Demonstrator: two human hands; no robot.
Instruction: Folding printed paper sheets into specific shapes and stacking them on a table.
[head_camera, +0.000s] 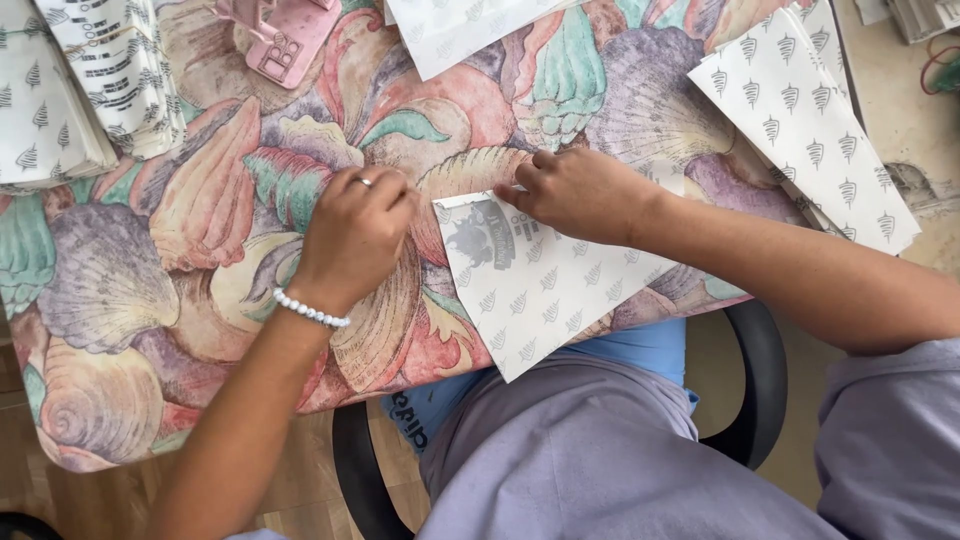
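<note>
Head view: both hands press the top edge of a white patterned paper sheet (525, 290) on the shell-print worktop (150, 260); left hand (355, 235) curled, right hand (580, 195) flat-fingered. The overhanging sheet could slip, skewing the fold.

The person wears loose clothing in a soft greyish lilac cloth. The right sleeve (890, 440) is short and wide, ending above the elbow in a plain hem, and the same cloth lies in broad folds over the lap (600, 460). Both forearms are bare. On the left wrist sits a bracelet (311, 311) of small round white beads strung closely in a single row. The left hand (355, 235) carries a thin pale metal ring (362, 182) on one finger. The right hand (580, 195) shows no jewellery, and its nails are short and plain.
</note>
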